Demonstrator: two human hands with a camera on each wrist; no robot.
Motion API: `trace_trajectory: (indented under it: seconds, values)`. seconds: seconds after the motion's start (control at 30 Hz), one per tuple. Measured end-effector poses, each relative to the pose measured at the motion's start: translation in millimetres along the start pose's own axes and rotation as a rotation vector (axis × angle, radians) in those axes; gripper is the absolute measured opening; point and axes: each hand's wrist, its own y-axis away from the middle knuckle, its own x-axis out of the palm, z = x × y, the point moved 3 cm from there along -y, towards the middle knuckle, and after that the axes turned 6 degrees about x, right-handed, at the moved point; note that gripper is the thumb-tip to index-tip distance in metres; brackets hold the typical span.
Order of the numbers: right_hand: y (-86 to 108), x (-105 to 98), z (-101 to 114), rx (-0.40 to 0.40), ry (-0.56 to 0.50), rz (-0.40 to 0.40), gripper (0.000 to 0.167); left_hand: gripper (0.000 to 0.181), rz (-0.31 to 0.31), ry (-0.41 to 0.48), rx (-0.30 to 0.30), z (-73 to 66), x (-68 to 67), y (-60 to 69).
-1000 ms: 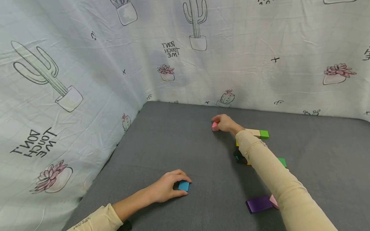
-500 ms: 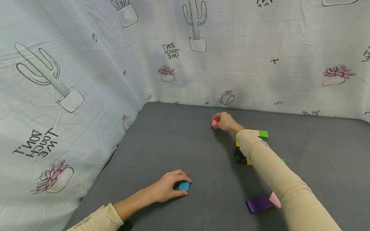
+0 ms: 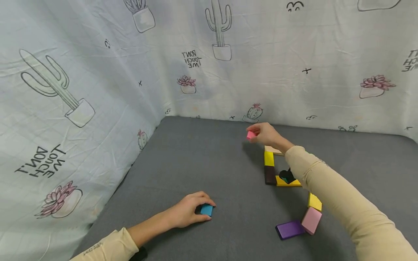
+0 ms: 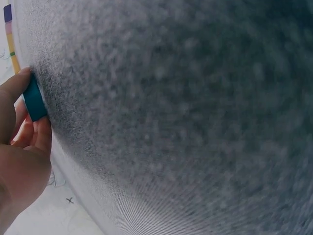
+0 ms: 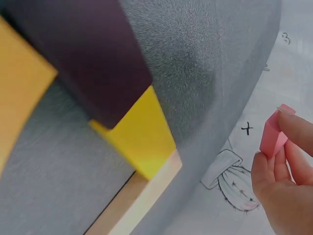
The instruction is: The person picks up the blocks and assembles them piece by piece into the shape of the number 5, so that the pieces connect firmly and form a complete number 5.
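Near the front of the grey surface, my left hand (image 3: pixel 186 213) pinches a blue block (image 3: pixel 207 210) between thumb and fingers. The left wrist view shows that block (image 4: pixel 34 101) close against the cloth. Farther back, my right hand (image 3: pixel 267 135) holds a small pink block (image 3: pixel 251 135) raised above the surface, its shadow falling below. In the right wrist view the pink block (image 5: pixel 275 132) sits between thumb and fingertips. Beneath the right arm lies a line of joined blocks: beige (image 3: pixel 273 150), yellow (image 3: pixel 269 158), dark brown (image 3: pixel 270 175) and orange-yellow (image 3: pixel 289 181). The right sleeve hides part of it.
Closer to the front, a yellow block (image 3: pixel 315 201), a light pink block (image 3: pixel 311 220) and a purple block (image 3: pixel 290 230) continue the bent line. A white cactus-print curtain (image 3: pixel 277 72) borders the grey surface (image 3: pixel 202 156) at the back and left.
My right hand has lifted the pink block off the far part of the surface and moved right, uncovering more of the block line. The left hand stays put on the blue block.
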Motion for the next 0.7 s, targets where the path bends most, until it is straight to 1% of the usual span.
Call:
trace_trajectory:
  seconds: [0.17, 0.23, 0.33, 0.43, 0.53, 0.7]
  values:
    - [18.7, -10, -11, 0.007, -0.045, 0.011, 0.048, 0.032, -0.007, -0.002, 0.005, 0.4, 0.2, 0.3]
    - [27.5, -13, -16, 0.004, -0.043, 0.007, 0.047, 0.032, -0.006, -0.005, 0.009, 0.6, 0.6, 0.2]
    - [41.2, -16, -23, -0.024, -0.004, -0.009, 0.046, 0.032, -0.003, -0.007, 0.015, 0.9, 1.2, 0.4]
    - [55.1, -14, -25, -0.055, 0.025, -0.018, 0.045, 0.031, -0.001, -0.009, 0.024, 1.4, 2.0, 1.1]
    - [68.8, -10, -25, -0.078, 0.029, -0.026, 0.045, 0.031, -0.009, -0.007, 0.038, 2.1, 2.5, 1.8]
    - [91.2, 1, -22, -0.113, -0.014, -0.021, 0.045, 0.031, -0.013, 0.001, 0.048, 4.1, 3.0, 1.7]
